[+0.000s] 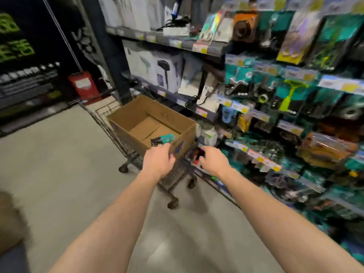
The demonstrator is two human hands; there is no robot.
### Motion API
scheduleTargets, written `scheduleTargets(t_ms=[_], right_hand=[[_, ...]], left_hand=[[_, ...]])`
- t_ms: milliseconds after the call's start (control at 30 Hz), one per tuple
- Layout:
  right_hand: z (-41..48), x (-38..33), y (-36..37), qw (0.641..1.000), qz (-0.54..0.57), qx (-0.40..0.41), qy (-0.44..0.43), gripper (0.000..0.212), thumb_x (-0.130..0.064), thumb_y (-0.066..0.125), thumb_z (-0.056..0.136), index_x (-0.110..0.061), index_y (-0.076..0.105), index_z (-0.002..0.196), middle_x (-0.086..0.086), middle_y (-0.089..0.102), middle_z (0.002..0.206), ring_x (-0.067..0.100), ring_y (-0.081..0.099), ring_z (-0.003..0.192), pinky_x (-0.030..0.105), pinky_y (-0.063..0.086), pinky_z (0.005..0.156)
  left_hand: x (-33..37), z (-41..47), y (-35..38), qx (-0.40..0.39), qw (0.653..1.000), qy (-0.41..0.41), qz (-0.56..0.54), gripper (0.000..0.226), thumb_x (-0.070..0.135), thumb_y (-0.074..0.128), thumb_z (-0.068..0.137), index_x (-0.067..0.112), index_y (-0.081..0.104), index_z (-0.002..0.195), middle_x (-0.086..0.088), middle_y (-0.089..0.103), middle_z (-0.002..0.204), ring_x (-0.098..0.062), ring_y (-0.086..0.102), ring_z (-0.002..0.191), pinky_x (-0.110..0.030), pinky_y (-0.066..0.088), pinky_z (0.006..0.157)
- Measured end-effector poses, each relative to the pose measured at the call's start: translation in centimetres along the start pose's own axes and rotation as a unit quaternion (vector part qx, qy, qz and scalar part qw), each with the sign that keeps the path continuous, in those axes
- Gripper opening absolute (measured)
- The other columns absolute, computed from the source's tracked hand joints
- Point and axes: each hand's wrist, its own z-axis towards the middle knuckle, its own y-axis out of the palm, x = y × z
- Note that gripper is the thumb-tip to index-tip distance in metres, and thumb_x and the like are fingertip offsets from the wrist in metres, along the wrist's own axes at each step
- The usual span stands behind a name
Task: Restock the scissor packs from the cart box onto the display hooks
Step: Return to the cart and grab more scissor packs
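One glossy teal scissor pack [162, 139], apparently in left hand [158, 162], cardboard box [137, 113]

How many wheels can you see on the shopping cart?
3. One wheel at the cart's left side, one nearest the camera, one to its right under the basket. A fourth is probably hidden behind the cart.
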Motion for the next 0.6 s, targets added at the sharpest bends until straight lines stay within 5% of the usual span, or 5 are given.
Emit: scheduleTargets(t_ms=[267,600], right_hand=[[11.1,-10.6,7.0,0.998,-0.041,-0.044,-0.036,0.048,-0.033,0.050,0.089,-0.021,0.057,0.135,0.008,0.063,0.131,0.030,0.061,0.119,0.040,0.051,0.093],[29.7,-15.9,14.5,0.995,-0.029,-0.089,0.036,0.043,-0.024,0.052,0.092,-0.016,0.056,0.133,0.013,0.063,0.130,0.032,0.061,0.119,0.041,0.051,0.100]], left_hand=[[-14.6,4.4,0.4,-0.017,0.998,-0.067,0.004,0.045,0.042,0.046,0.096,0.022,0.054,0.135,-0.010,0.067,0.122,-0.034,0.064,0.110,-0.041,0.050,0.090],[-25.6,18.9,4.4,-0.078,0.993,-0.080,-0.027,0.040,0.039,0.045,0.098,0.020,0.053,0.132,-0.008,0.064,0.124,-0.033,0.059,0.113,-0.045,0.049,0.099]])
